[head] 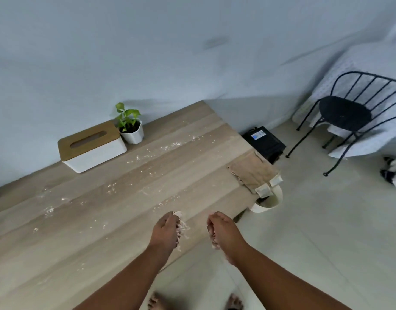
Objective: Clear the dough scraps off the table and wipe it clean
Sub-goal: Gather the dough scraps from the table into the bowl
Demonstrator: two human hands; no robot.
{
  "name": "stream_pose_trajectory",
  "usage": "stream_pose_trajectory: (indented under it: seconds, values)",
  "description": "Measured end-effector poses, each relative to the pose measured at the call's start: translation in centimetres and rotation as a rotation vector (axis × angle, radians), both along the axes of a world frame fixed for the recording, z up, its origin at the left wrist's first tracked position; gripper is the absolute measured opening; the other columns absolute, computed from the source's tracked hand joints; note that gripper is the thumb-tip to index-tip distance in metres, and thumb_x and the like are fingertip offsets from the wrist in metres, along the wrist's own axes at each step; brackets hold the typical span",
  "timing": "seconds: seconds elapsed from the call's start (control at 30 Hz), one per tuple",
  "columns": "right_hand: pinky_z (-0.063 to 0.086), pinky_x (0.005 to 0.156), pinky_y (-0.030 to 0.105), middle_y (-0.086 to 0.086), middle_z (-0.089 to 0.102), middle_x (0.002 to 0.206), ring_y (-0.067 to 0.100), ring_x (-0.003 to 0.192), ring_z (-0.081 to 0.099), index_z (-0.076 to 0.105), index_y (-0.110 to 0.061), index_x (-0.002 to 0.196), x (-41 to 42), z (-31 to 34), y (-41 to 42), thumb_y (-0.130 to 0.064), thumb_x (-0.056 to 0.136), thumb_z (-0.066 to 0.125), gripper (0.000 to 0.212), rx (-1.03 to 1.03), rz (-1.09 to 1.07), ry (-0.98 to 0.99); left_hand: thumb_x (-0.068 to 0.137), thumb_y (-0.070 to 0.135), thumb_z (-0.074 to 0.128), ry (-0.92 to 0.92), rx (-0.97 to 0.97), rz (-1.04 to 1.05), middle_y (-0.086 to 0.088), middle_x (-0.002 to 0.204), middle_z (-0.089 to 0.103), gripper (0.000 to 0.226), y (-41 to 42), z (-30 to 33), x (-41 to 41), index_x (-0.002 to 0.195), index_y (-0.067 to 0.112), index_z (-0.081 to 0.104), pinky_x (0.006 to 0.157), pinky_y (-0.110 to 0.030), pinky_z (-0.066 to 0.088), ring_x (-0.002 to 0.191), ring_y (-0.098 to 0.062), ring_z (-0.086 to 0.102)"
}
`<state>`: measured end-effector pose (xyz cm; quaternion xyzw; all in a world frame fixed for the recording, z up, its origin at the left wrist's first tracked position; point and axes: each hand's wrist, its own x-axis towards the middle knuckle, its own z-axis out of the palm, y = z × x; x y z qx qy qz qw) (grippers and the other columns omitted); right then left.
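Here my left hand [164,229] and right hand [221,230] each clutch dough scraps [183,227] above the table's [80,253] near right edge, white flecks scattered across its far left.

**Setting: room in a home**

Wooden worktop [147,175] set against a plain pale wall. Tissue box [92,146] with wooden lid; small potted plant [130,126] in white pot. Black wire chair [349,113] beside a cloth-draped piece of furniture. Pale tiled floor [315,242]; bare feet [158,302] visible below.
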<state>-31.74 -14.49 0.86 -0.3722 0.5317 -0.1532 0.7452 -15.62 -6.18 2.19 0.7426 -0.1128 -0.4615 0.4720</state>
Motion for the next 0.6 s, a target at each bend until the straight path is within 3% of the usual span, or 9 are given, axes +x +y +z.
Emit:
stream_pose_trajectory:
  seconds: [0.3,0.43,0.5,0.6]
  values:
    - [0.025,0.044,0.022,0.001,0.048,0.058,0.011,0.044,0.033,0.056,-0.013,0.084,-14.9,-0.3,-3.3,-0.022,0.108,0.046,0.028,0.008,-0.212,0.089,0.098,0.021,0.053,-0.066,0.016,-0.363,0.0,0.061,0.051,0.036,-6.9,0.3,-13.5,0.062,0.024,0.056,0.048,-0.023,0.034,0.048,-0.014,0.044]
    - [0.025,0.045,0.021,0.002,0.048,0.059,0.012,0.044,0.034,0.056,-0.013,0.082,-18.5,-0.8,-4.5,-0.02,0.106,0.046,0.027,0.018,-0.295,0.099,0.094,0.032,0.054,-0.064,0.024,-0.449,-0.003,0.069,0.062,0.025,-9.3,1.1,-17.2,0.087,0.022,0.076,0.051,-0.025,0.04,0.06,-0.019,0.057]
    - [0.025,0.046,0.021,0.002,0.049,0.059,0.012,0.044,0.034,0.057,-0.014,0.082,-19.6,-1.3,-5.1,-0.019,0.104,0.047,0.025,0.031,-0.328,0.094,0.087,0.038,0.053,-0.067,0.037,-0.483,-0.006,0.074,0.062,0.034,-10.4,1.0,-18.2,0.099,0.012,0.072,0.054,-0.027,0.04,0.064,-0.022,0.056]
    - [0.024,0.046,0.021,0.001,0.049,0.06,0.012,0.045,0.034,0.057,-0.014,0.082,-20.7,-2.2,-5.9,-0.023,0.105,0.049,0.025,0.051,-0.358,0.087,0.098,0.029,0.054,-0.079,0.066,-0.522,-0.008,0.077,0.061,0.026,-11.8,0.0,-19.2,0.099,0.006,0.067,0.061,-0.033,0.039,0.067,-0.021,0.056]
